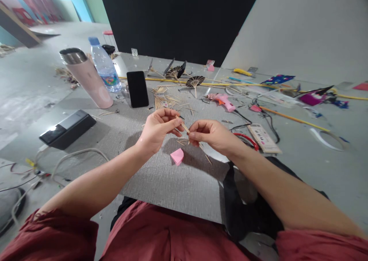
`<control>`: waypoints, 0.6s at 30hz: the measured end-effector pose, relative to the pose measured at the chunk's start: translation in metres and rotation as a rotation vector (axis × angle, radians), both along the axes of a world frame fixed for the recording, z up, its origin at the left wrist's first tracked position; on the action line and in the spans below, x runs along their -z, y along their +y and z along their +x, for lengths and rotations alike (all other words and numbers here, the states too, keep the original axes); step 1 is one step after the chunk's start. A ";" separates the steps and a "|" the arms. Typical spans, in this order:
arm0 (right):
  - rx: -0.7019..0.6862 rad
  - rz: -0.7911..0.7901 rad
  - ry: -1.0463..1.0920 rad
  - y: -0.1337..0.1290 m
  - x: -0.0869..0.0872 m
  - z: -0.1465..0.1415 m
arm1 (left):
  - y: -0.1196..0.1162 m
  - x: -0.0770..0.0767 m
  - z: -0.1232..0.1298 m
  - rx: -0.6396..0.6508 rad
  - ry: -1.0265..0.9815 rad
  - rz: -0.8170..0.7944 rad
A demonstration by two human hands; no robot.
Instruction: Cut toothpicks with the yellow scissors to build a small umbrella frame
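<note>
Pale, matt wooden sticks (184, 126).

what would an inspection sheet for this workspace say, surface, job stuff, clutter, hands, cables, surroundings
surface: grey, textured tabletop, small scraps on it
job's things: thin sticks between the hands; pink piece on the tabletop below them; fan-shaped stick pieces and pink glue gun beyond
clutter: pink tumbler, water bottle and upright phone at left; mixed scraps at right
grippers: left hand and right hand, bare, fingertips closed on the sticks
cables: pale cable looping at left; black cord behind the glue gun
surroundings: large black panel behind; red stool farther back
</note>
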State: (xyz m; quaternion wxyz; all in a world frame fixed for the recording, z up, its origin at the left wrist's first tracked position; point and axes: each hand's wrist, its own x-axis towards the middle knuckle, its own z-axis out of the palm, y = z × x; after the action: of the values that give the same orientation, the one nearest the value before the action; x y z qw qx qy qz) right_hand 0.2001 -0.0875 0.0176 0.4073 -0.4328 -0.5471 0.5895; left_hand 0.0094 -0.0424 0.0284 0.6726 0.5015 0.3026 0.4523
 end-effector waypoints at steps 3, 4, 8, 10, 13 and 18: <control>0.030 0.010 -0.021 0.000 -0.001 0.001 | -0.001 0.000 0.000 -0.027 0.004 0.009; 0.049 0.016 -0.023 0.000 -0.001 0.001 | -0.001 0.000 0.000 -0.039 0.010 0.011; 0.108 0.042 -0.018 0.000 -0.002 0.004 | -0.002 0.000 0.000 -0.071 0.053 0.023; 0.124 0.049 -0.026 0.000 -0.003 0.006 | -0.002 0.000 0.000 -0.061 0.079 0.028; 0.160 0.064 -0.080 0.000 -0.005 0.006 | -0.001 0.001 -0.001 -0.024 0.125 0.027; 0.185 0.174 -0.281 -0.002 -0.016 0.009 | 0.000 0.005 0.000 0.039 0.220 0.006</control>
State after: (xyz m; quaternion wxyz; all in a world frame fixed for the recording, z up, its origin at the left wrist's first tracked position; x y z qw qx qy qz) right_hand 0.2091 -0.0898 0.0333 0.4151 -0.5225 -0.6055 0.4336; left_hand 0.0091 -0.0423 0.0232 0.6424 0.5559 0.3635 0.3824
